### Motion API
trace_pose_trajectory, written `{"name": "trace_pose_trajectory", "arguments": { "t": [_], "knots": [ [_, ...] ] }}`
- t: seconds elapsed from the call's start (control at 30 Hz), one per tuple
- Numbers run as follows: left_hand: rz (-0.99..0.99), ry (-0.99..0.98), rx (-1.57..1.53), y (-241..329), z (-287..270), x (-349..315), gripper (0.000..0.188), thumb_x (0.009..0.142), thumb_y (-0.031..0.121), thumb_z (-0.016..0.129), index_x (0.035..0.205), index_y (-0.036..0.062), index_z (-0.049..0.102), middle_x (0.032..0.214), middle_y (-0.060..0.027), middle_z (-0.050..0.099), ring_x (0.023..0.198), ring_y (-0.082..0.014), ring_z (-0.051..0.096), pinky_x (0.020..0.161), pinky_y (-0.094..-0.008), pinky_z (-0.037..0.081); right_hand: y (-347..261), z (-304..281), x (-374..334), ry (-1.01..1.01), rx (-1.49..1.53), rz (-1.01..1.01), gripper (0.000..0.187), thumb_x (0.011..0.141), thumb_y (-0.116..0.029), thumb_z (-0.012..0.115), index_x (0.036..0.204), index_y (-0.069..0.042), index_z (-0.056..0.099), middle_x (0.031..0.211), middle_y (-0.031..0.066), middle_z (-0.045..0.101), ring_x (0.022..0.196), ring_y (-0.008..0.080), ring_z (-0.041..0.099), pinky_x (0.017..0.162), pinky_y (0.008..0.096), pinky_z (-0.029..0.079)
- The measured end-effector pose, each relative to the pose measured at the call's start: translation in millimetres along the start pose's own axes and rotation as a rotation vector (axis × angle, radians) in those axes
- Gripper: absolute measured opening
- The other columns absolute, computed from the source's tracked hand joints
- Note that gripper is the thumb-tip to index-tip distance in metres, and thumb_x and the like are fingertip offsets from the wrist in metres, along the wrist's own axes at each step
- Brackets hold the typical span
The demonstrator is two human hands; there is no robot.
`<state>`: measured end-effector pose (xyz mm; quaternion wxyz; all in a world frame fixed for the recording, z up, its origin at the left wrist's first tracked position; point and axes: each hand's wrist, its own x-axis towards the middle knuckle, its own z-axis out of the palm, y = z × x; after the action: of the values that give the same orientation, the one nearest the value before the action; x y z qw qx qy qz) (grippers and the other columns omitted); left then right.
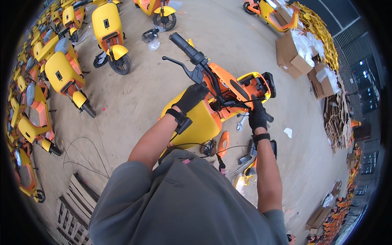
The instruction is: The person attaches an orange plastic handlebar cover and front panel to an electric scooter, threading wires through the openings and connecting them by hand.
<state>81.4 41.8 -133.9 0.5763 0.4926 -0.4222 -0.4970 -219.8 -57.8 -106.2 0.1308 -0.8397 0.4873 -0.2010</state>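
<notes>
A partly assembled yellow and orange scooter (pixel 191 127) stands in front of me, its orange handlebar cover (pixel 230 83) exposing black cables (pixel 220 100). My left hand (pixel 192 98), in a black glove, reaches in by the cables below the black left brake lever (pixel 179 65); its fingertips are hidden. My right hand (pixel 257 116), also gloved in black, is closed around the right side of the handlebar, whose dark end (pixel 269 118) sticks out beside it. The left handlebar grip (pixel 183 45) points away, untouched. Over the front, the yellow-rimmed headlight housing (pixel 265 85) shows its inside.
Rows of yellow scooters (pixel 63 75) stand at the left. Cardboard boxes (pixel 292 53) with white plastic wrap and flattened cardboard (pixel 338 122) lie at the right. Near my feet are an orange part (pixel 223 143) and loose dark parts (pixel 245 159). A slatted pallet (pixel 77 200) lies lower left.
</notes>
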Motion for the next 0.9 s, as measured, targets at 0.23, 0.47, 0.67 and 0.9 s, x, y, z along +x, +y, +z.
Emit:
{"name": "trace_pose_trajectory", "arguments": {
  "t": [0.23, 0.47, 0.67, 0.9],
  "knots": [
    [0.098, -0.062, 0.295, 3, 3, 15, 0.024, 0.091, 0.017, 0.055, 0.110, 0.0036, 0.061, 0.089, -0.0001, 0.062, 0.080, -0.0084, 0.055, 0.074, -0.0258, 0.046, 5, 0, -1, 0.041, -0.023, -0.034, 0.056, 0.078, 0.003, 0.058, 0.131, -0.010, 0.049, 0.126, 0.0181, 0.054, 0.115, 0.0381, 0.052, 0.097, 0.0423, 0.044],
    [-0.169, -0.017, 0.184, 7, 17, 28, 0.033, 0.091, 0.028, 0.060, 0.113, 0.0039, 0.063, 0.099, -0.0032, 0.066, 0.089, -0.0106, 0.060, 0.079, -0.0270, 0.048, -1, -8, -5, 0.084, -0.047, -0.056, 0.050, 0.078, -0.004, 0.062, 0.127, -0.011, 0.052, 0.122, 0.0158, 0.057, 0.111, 0.0360, 0.055, 0.095, 0.0422, 0.044],
    [-0.099, 0.000, 0.154, -16, 8, 34, 0.035, 0.091, 0.028, 0.061, 0.116, 0.0028, 0.062, 0.102, -0.0027, 0.065, 0.090, -0.0103, 0.059, 0.079, -0.0272, 0.048, -5, -9, 0, 0.072, -0.046, -0.038, 0.054, 0.076, -0.011, 0.066, 0.127, -0.011, 0.051, 0.119, 0.0158, 0.057, 0.110, 0.0355, 0.055, 0.094, 0.0422, 0.045],
    [-0.059, -0.055, 0.206, 5, 13, 28, 0.037, 0.090, 0.027, 0.061, 0.118, 0.0030, 0.061, 0.102, -0.0026, 0.065, 0.090, -0.0097, 0.058, 0.078, -0.0269, 0.047, 5, -10, 8, -0.035, -0.049, 0.007, 0.055, 0.074, -0.017, 0.069, 0.125, -0.011, 0.052, 0.118, 0.0158, 0.056, 0.110, 0.0343, 0.054, 0.094, 0.0420, 0.045]
  ]
}}
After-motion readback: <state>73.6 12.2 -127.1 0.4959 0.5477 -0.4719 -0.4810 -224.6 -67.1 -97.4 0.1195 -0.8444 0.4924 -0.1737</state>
